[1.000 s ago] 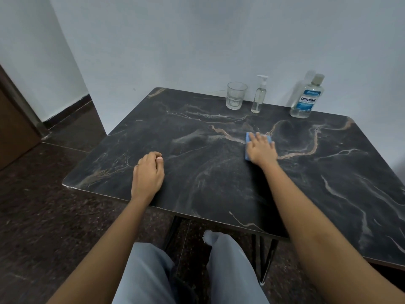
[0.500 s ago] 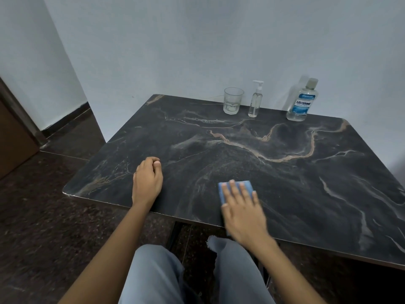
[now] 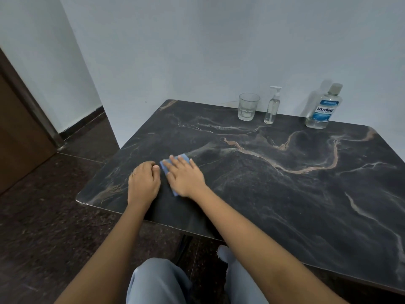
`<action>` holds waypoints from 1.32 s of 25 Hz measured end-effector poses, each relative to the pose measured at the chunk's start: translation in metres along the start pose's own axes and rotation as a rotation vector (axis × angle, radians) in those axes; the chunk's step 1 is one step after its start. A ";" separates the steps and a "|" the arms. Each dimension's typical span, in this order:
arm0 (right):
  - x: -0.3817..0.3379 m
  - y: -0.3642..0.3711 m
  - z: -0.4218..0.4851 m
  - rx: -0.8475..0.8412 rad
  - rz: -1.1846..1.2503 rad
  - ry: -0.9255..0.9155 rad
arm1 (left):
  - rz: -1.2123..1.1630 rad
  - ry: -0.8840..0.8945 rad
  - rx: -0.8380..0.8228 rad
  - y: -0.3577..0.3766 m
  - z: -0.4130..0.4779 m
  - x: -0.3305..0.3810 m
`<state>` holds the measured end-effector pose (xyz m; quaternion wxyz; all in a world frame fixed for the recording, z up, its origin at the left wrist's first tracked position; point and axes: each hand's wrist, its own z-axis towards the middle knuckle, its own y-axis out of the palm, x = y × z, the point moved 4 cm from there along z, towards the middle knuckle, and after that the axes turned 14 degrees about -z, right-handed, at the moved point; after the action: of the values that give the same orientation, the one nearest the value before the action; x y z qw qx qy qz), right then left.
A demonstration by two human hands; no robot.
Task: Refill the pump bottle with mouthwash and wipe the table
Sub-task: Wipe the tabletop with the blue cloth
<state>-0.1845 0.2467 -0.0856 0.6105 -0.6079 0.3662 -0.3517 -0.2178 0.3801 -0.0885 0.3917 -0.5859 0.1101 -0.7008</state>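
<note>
My right hand (image 3: 186,176) lies flat with straight fingers on a blue cloth (image 3: 183,157), pressing it onto the dark marble table (image 3: 285,194) near the front left. Only the cloth's far and left edges show. My left hand (image 3: 143,183) rests on the table just left of it, fingers curled, holding nothing, a ring on one finger. At the back edge stand a clear pump bottle (image 3: 272,106) with a white pump and a clear mouthwash bottle (image 3: 324,108) with a blue label and a cap on.
An empty drinking glass (image 3: 247,107) stands left of the pump bottle. The table sits against a pale wall. A brown door (image 3: 19,132) is at the far left, dark tiled floor beneath. My knees in light trousers are under the front edge.
My right hand slid the blue cloth from the table's middle toward the front edge, then left, until it sits beside my left hand. The left hand stayed put.
</note>
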 end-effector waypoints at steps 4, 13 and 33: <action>0.055 -0.005 0.044 -0.024 0.046 0.188 | 0.093 0.057 -0.031 0.008 -0.002 0.002; 0.263 -0.017 -0.047 0.002 0.031 0.701 | 0.096 0.056 -0.036 0.008 -0.002 0.002; 0.000 -0.005 -0.143 -0.003 -0.092 0.026 | 0.201 0.035 -0.058 -0.038 0.005 -0.024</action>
<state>-0.3094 0.1774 -0.0794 0.5879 -0.6204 0.3465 -0.3867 -0.2294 0.4236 -0.0813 0.4411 -0.5704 0.1954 -0.6647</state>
